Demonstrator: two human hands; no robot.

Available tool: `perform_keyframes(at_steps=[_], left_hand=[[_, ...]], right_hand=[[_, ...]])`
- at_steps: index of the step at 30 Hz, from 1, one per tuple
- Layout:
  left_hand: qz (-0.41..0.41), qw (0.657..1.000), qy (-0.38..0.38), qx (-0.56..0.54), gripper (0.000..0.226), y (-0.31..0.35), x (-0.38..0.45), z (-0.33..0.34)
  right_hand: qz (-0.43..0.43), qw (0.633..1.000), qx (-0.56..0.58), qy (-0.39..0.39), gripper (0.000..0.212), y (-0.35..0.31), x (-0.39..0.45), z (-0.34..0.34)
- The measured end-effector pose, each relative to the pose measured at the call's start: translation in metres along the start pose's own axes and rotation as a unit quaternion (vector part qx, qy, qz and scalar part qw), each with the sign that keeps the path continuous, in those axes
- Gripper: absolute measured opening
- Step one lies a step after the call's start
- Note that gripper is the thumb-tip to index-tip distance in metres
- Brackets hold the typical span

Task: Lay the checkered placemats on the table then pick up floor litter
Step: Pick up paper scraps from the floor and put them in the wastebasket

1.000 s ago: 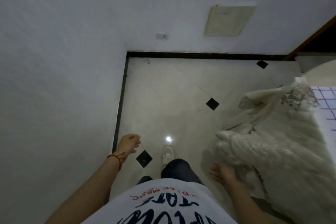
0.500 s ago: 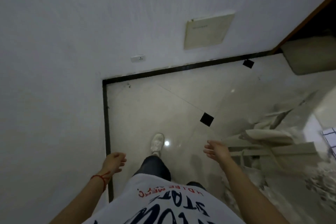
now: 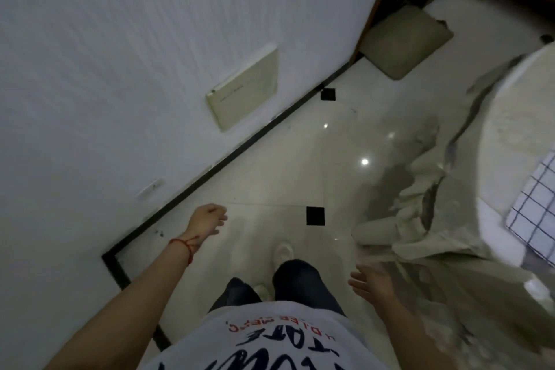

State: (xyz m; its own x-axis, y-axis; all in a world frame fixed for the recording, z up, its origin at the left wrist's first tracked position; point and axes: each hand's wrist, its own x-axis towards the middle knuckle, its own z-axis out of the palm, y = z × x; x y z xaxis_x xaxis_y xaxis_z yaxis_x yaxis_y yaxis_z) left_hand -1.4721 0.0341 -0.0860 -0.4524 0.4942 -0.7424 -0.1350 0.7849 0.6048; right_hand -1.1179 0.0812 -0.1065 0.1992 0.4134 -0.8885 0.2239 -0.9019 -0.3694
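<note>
A checkered placemat (image 3: 533,204), white with dark grid lines, lies on the round table (image 3: 507,117) at the right edge of view. The table wears a cream tablecloth (image 3: 435,204) that hangs to the floor in folds. My left hand (image 3: 208,218), a red string at its wrist, hangs over the floor with loosely curled fingers and holds nothing. My right hand (image 3: 371,281) is low on the right, fingers spread and empty, just left of the cloth's folds. No litter shows plainly on the floor.
A white wall with a black skirting strip (image 3: 240,147) runs along the left. A beige panel (image 3: 244,90) and a socket (image 3: 151,186) sit on it. A beige cushion (image 3: 405,42) lies by a dark doorway at top right. My feet (image 3: 282,252) stand on glossy pale tiles.
The view has swung right, bringing the doorway, cushion and table further in. My right hand dropped lower and nearer my body. Both hands stay empty.
</note>
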Motion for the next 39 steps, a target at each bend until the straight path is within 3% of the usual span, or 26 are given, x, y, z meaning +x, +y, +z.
perform_keyframes(at_steps=[3,8,18,24,34,39], left_hand=[[0.016,0.999,-0.024,0.023,0.014,0.051,0.039,0.019],[0.003,0.997,-0.047,0.067,0.012,0.112,0.085,0.044],[-0.025,0.984,-0.064,0.163,0.012,0.215,0.182,0.063],[-0.032,0.970,-0.102,0.217,0.023,0.308,0.270,0.091],[0.093,0.922,-0.216,0.308,0.014,0.533,0.350,0.248],[0.116,0.908,-0.245,0.321,0.016,0.608,0.381,0.348]], right_hand=[[0.029,0.998,0.048,0.018,0.033,-0.019,0.015,0.001],[0.054,0.992,0.104,0.040,0.038,-0.083,0.036,0.008],[-0.003,0.988,0.148,0.043,0.032,-0.258,0.092,0.035],[0.045,0.972,0.217,0.082,0.034,-0.333,0.138,0.037],[0.089,0.947,0.276,0.139,0.028,-0.428,0.187,0.022],[0.107,0.938,0.295,0.146,0.031,-0.464,0.228,-0.013]])
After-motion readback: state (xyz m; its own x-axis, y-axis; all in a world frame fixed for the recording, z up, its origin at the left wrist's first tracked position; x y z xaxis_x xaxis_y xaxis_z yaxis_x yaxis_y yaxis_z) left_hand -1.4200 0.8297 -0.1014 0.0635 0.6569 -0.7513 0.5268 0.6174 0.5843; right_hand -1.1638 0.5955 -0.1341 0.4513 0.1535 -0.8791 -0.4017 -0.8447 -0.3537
